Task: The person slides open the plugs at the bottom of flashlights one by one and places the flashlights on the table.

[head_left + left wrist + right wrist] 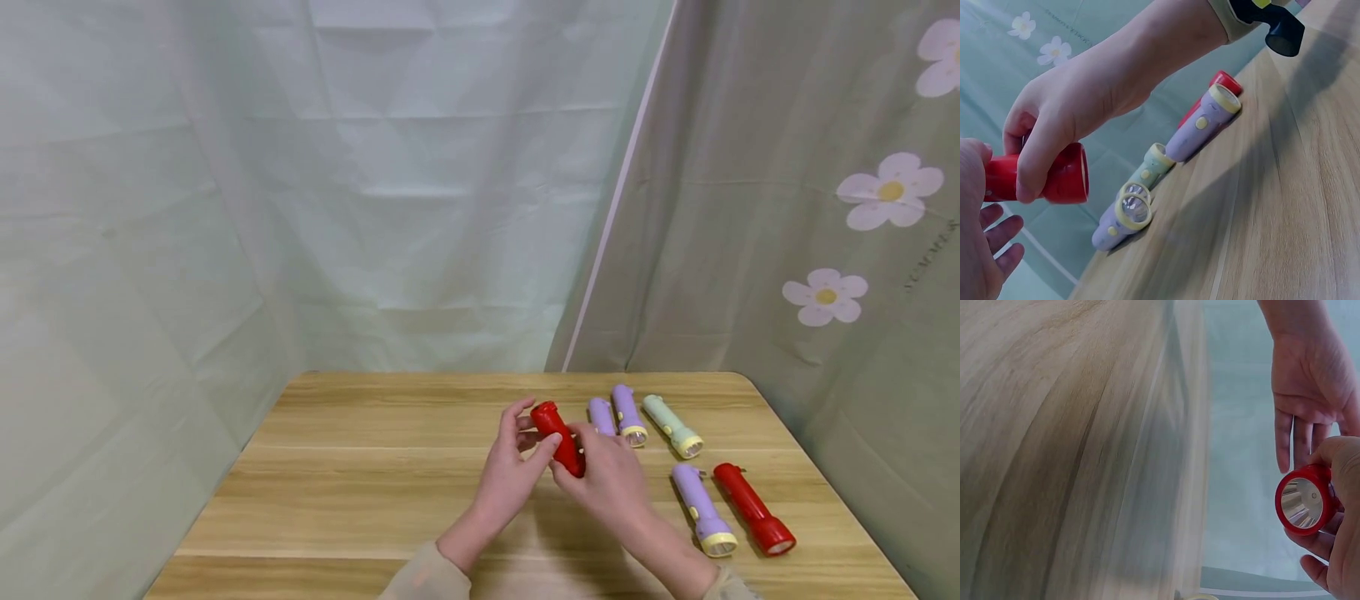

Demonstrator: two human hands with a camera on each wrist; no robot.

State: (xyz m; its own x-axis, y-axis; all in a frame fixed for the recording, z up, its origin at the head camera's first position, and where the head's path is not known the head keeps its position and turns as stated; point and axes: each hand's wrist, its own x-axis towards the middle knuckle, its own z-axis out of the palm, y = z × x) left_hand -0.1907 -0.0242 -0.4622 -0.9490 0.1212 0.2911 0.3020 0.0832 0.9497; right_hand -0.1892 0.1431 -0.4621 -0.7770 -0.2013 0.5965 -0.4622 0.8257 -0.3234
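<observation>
A red flashlight [552,423] is held above the wooden table, tilted in the head view. My right hand [611,479] grips it near its head end, thumb on one side and fingers curled on the other. Close by the tail end is my left hand [508,473], its thumb against the barrel and its fingers spread loosely behind. The right wrist view looks into the reflector [1302,503] with its red rim; the left hand's fingers [1302,440] hang fairly straight beyond it. The far side of the barrel is hidden by the hands.
On the table's right side lie another red flashlight [752,507], a purple flashlight [703,510], a pale green one [672,425] and two more purple ones, one partly behind the right hand. The wooden table [337,475] is bordered by hanging curtains [435,208].
</observation>
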